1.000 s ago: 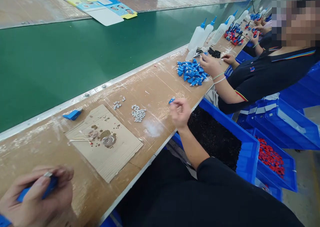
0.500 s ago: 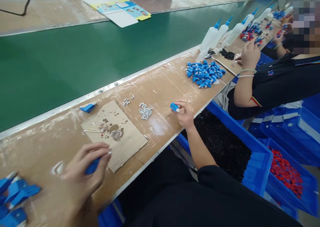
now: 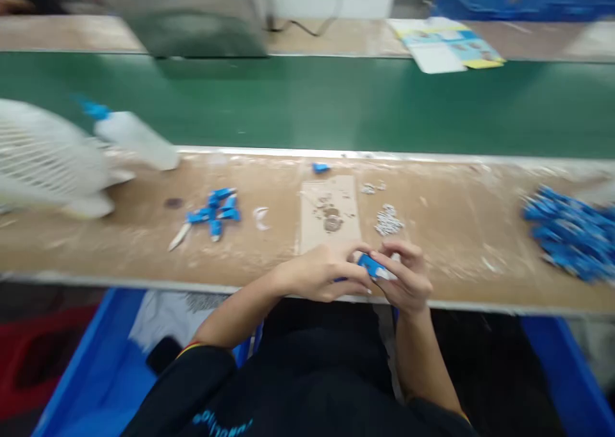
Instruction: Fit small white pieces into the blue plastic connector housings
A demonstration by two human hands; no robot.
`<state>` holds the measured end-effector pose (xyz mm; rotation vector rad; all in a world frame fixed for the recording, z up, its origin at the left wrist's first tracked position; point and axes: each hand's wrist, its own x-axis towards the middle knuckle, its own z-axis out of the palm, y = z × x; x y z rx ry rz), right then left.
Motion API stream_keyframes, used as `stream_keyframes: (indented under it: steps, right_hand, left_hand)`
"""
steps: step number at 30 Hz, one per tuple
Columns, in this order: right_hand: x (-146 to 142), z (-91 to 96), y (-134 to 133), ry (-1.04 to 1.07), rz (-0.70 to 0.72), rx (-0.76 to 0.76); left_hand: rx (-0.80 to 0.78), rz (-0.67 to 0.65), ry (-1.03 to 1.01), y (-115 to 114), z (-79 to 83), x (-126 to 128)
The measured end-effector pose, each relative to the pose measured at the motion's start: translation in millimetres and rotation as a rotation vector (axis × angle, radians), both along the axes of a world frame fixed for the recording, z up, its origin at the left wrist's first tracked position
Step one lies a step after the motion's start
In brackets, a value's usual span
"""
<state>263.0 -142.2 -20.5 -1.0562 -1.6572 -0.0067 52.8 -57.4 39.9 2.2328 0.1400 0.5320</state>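
Note:
My two hands meet over the front of the bench, near the lower edge of a cardboard sheet [image 3: 312,232]. My right hand [image 3: 408,280] grips a small blue plastic part [image 3: 369,265] with white at one end. The fingers of my left hand [image 3: 327,273] are curled against the same part from the other side. A bit of blue also shows under the left fingers; whether it is a second piece I cannot tell. Small grey-white pieces [image 3: 388,220] lie in a pile just beyond my right hand. One blue part [image 3: 320,168] sits behind the cardboard, which has wet brown spots.
Several blue parts [image 3: 215,214] lie to the left by a white pointed tool [image 3: 179,237]. A large blue heap [image 3: 571,232] is at the right. A squeeze bottle [image 3: 137,139] and a white fan [image 3: 48,158] stand at left. Behind runs a green belt [image 3: 288,104].
My view has swung left to face the bench. My hands, apart before with a blue part in each, have come together around a blue part in front of me.

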Motion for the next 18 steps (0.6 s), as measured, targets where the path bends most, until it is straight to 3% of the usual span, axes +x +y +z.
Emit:
stream_keyframes:
  steps: [5, 9, 11, 13, 18]
  right_hand:
    - [-25, 0.3, 29, -0.127, 0.155, -0.026]
    - [-56, 8.2, 40, -0.259, 0.309, -0.126]
    - [-62, 10.2, 38, -0.316, 0.326, -0.165]
    - [-57, 10.5, 35, -0.325, 0.299, -0.175]
    - [-20, 8.3, 26, -0.28, 0.181, -0.184]
  left_hand:
    - [-0.371, 0.185, -0.083, -1, -28.8, -36]
    - [-0.515, 0.432, -0.259, -21, -53.1, -68]
    - [-0.507, 0.654, -0.284, -30, -63.4, -92]
    - [-0.439, 0.972, -0.25, -35, -69.3, -128]
    - [-0.305, 1.676, -0.157, -22, -61.2, -259]
